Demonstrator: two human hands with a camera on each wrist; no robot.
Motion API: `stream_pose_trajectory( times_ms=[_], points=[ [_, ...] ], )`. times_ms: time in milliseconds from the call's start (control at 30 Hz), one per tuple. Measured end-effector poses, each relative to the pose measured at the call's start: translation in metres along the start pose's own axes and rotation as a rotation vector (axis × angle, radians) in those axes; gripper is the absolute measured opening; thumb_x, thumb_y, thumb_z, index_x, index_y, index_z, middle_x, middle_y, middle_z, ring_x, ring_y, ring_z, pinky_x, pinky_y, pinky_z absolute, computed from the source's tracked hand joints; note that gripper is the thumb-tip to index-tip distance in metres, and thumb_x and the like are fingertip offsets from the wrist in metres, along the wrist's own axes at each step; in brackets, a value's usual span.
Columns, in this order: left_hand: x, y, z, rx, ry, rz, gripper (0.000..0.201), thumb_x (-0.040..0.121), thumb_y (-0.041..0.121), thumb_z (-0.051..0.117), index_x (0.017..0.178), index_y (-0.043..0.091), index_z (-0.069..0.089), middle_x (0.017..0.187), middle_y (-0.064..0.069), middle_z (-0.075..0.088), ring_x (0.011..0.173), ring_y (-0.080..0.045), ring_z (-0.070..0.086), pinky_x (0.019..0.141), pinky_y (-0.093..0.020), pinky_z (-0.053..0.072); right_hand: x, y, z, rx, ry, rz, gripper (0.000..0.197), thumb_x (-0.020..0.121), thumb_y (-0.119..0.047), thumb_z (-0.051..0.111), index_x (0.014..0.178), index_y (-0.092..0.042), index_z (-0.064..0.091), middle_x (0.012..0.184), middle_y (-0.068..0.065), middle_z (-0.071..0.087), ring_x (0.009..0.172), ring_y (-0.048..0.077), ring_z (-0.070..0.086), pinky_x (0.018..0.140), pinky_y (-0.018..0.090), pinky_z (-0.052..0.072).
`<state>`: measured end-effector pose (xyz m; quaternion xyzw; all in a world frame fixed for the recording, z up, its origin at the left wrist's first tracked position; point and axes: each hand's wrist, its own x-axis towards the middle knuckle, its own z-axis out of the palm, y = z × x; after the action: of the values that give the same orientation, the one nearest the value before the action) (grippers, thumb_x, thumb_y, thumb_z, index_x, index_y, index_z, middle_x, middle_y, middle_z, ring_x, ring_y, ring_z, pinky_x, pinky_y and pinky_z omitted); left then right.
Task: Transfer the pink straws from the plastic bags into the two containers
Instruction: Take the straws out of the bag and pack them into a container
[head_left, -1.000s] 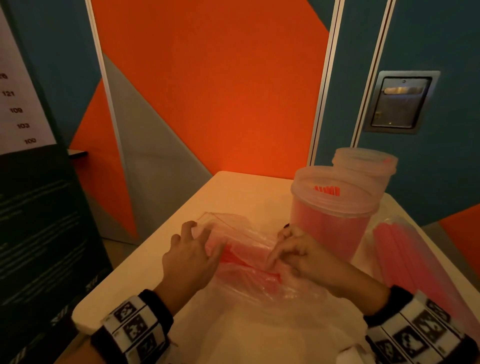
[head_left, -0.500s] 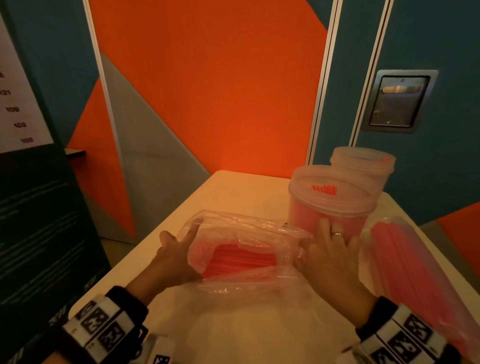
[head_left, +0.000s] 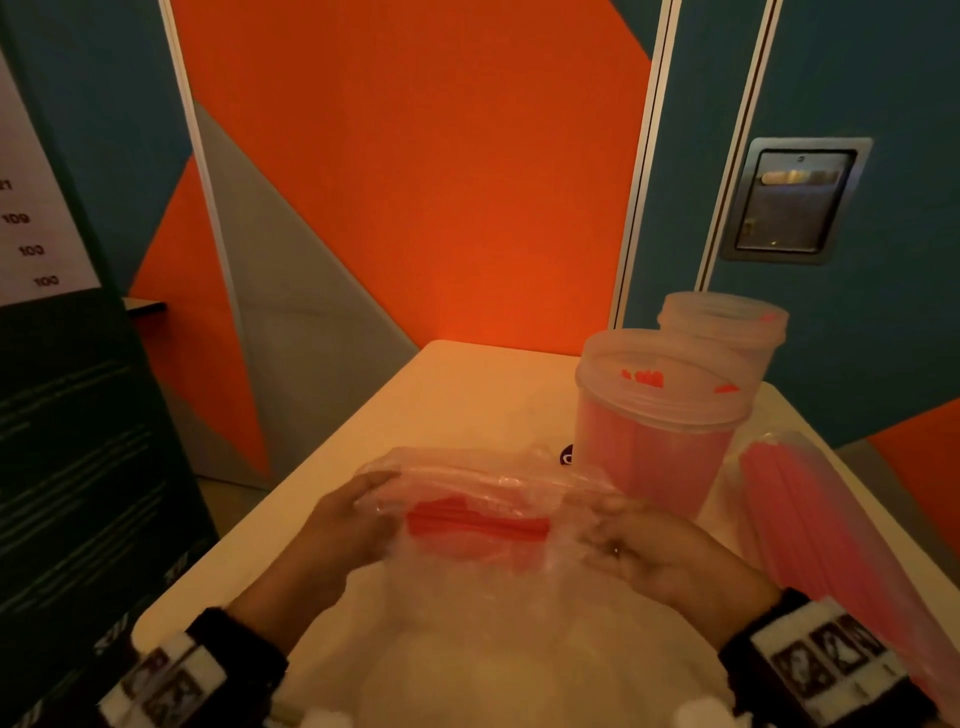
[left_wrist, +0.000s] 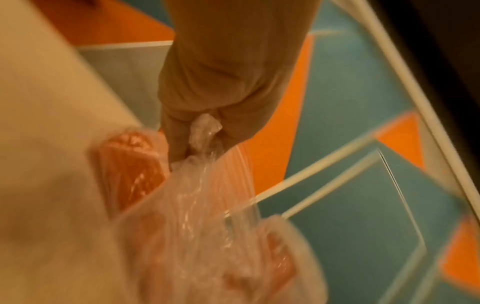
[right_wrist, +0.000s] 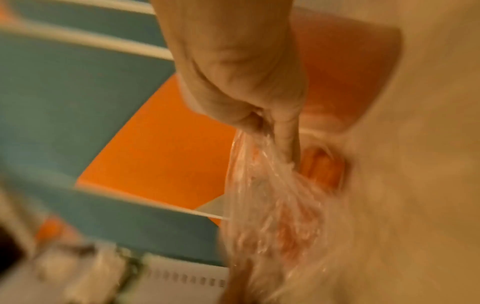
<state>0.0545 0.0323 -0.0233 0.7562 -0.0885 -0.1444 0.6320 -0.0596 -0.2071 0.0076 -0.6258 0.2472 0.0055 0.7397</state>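
Left hand (head_left: 343, 525) and right hand (head_left: 639, 545) each clutch one end of the plastic bag (head_left: 483, 483) above the table (head_left: 467, 395); pink straws (head_left: 478, 525) lie inside. Step: opening it. Next, straws must reach the nearer container (head_left: 660, 431).

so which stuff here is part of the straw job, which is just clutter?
Job:
left hand and right hand, both gripping the plastic bag
pink straws
near container
far container
second straw bag

Lying about:
dark sign board
metal wall plate
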Motion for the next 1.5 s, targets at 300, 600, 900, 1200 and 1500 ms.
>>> stream_pose_trajectory(
  times_ms=[300,600,900,1200,1500],
  points=[
    [0.011,0.013,-0.033,-0.809,-0.052,-0.515,0.035,0.074,-0.010,0.030,0.101,-0.004,0.052,0.087,-0.014,0.047,0.078,-0.020,0.045,0.052,-0.046,0.055,0.008,0.005,0.002,0.760,-0.029,0.018,0.035,0.066,0.021,0.025,0.069,-0.007,0.046,0.043,0.004,0.056,0.034,0.014,0.057,0.034,0.021,0.047],
    [0.009,0.011,-0.025,-0.888,-0.135,-0.570,0.049,0.085,0.020,0.036,0.126,-0.002,0.051,0.126,-0.026,0.056,0.118,-0.039,0.051,0.088,-0.058,0.046,0.009,0.013,0.001,0.781,-0.214,0.069,0.045,0.078,-0.020,0.042,0.083,0.016,0.068,0.091,0.033,0.065,0.077,0.046,0.066,0.059,0.064,0.051],
    [0.006,0.012,-0.001,-0.682,-0.293,-0.289,0.054,0.071,0.016,0.075,0.122,0.004,0.060,0.116,-0.022,0.063,0.095,-0.038,0.066,0.073,-0.048,0.058,0.018,0.007,-0.012,-0.082,-0.115,-0.113,0.045,0.061,-0.004,0.079,0.083,-0.019,0.043,0.073,0.000,0.052,0.061,0.011,0.053,0.047,0.023,0.042],
    [0.020,0.000,0.015,0.007,0.273,-0.112,0.061,0.082,0.012,0.066,0.125,0.022,0.024,0.118,-0.011,0.042,0.090,-0.029,0.054,0.077,-0.046,0.054,0.022,0.010,-0.008,-0.286,0.231,-0.123,0.006,0.092,-0.026,0.058,0.094,-0.021,0.058,0.072,0.000,0.056,0.058,0.009,0.047,0.041,0.017,0.022],
    [0.003,-0.010,0.026,1.203,0.298,1.041,0.032,0.055,0.012,0.086,0.065,0.027,0.059,0.129,-0.011,0.054,0.122,-0.034,0.041,0.095,-0.050,0.031,0.009,0.007,-0.003,-0.461,0.237,-0.171,0.049,0.083,-0.032,0.061,0.126,-0.018,0.043,0.127,0.003,0.050,0.108,0.023,0.052,0.080,0.031,0.047]
  ],
)
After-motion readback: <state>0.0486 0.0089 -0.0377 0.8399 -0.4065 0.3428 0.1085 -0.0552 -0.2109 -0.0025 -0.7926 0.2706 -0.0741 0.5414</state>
